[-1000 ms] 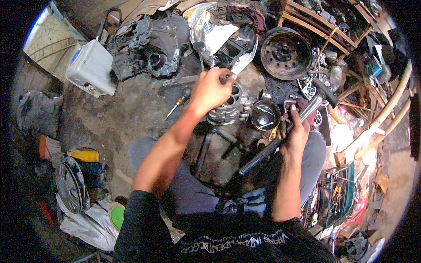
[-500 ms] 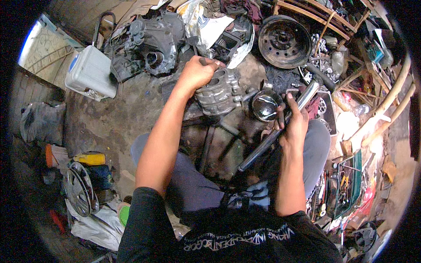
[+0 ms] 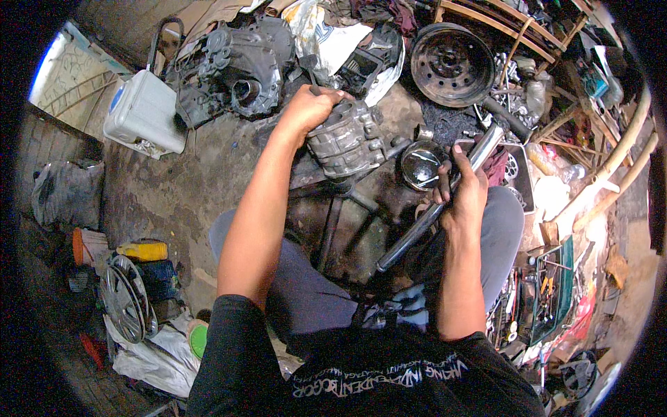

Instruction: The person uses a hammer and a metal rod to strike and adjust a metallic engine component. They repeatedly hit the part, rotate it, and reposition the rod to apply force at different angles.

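My left hand (image 3: pixel 314 110) is closed at the far left edge of a grey cast-metal housing (image 3: pixel 347 144). A short dark rod (image 3: pixel 315 90) shows its end above that fist; the rest of it is hidden. The housing leans on a dark metal stand (image 3: pixel 335 215) between my knees. My right hand (image 3: pixel 464 186) grips a hammer (image 3: pixel 415 236) by its shiny pipe-like handle, slanting up to the right, with the dark head (image 3: pixel 506 119) at the far end. Left of that hand sits a round dark bowl (image 3: pixel 421 167) with liquid and bright reflections in it.
A large gearbox casing (image 3: pixel 250 69) and a white lidded box (image 3: pixel 146 111) stand at far left. Beyond the bowl lies a steel wheel rim (image 3: pixel 453 66). A tray of parts (image 3: pixel 521 167) and a green toolbox (image 3: pixel 552 292) are on the right, wheel covers (image 3: pixel 125 299) at lower left.
The housing has tilted, its right side rising. My left hand has shifted slightly left and away with it. My right hand and the hammer have hardly moved.
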Demonstrator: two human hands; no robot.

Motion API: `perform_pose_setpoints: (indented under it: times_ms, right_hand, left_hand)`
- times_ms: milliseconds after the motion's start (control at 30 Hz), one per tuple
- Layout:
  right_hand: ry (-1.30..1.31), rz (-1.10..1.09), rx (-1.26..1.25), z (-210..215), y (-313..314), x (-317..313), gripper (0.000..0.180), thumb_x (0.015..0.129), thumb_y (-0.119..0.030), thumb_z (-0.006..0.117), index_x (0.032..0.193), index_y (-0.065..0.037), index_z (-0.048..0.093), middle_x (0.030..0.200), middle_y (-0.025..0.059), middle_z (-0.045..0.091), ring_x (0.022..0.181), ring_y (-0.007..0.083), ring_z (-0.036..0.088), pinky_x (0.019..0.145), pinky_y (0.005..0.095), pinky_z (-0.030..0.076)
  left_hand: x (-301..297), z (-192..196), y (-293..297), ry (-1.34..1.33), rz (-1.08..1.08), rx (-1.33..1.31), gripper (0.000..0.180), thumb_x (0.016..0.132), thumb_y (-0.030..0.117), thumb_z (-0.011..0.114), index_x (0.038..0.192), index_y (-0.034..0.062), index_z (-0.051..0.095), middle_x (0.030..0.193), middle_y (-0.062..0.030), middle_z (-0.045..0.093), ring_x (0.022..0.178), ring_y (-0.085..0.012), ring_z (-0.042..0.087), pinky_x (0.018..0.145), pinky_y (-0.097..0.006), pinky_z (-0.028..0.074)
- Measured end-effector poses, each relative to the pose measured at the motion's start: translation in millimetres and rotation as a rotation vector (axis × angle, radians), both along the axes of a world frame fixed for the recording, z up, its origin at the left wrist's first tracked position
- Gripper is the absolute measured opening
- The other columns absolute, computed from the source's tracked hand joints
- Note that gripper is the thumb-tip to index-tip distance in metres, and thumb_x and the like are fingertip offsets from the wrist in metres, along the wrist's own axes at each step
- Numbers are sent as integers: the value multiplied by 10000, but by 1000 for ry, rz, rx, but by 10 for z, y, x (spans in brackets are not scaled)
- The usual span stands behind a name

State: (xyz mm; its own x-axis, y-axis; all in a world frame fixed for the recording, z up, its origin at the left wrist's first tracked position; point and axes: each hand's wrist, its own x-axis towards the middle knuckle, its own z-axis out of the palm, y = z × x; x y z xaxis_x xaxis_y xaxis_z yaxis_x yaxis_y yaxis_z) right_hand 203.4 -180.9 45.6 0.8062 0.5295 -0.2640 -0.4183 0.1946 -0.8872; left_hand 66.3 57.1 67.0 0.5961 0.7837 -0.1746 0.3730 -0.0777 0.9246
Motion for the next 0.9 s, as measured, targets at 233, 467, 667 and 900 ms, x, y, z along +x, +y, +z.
perform_pose_setpoints:
  times_ms: [233,467,667,900]
  right_hand:
    - [8,-7,35,-36,3,10,183,898,-188,641,937,-22,574,623,63,565,366,111,421,322,265,319]
    - [32,-3,33,-2,21,-24,193,893,-188,645,959,-17,583,627,62,565,362,110,412,321,263,320]
    - [15,-4,5,44,28,-55,215,916,-233,624,833,-50,547,622,41,545,353,101,364,319,255,310]
    - [38,7,31,-9,22,-33,195,913,-214,625,860,-42,552,623,46,547,353,102,374,318,256,310]
  left_hand:
    - [-11,4,42,16,87,-42,219,890,187,594,942,48,754,935,-107,727,807,-197,661,761,-319,506]
    - [-35,-44,97,3,63,-52,215,892,187,597,944,50,754,918,-101,729,800,-187,657,754,-313,501]
    - [-19,-32,69,-22,68,-67,215,893,176,592,954,44,750,911,-106,729,802,-190,661,746,-316,505]
    - [-26,-26,66,-17,62,-48,213,888,173,594,940,30,744,921,-111,726,805,-193,664,742,-320,509]
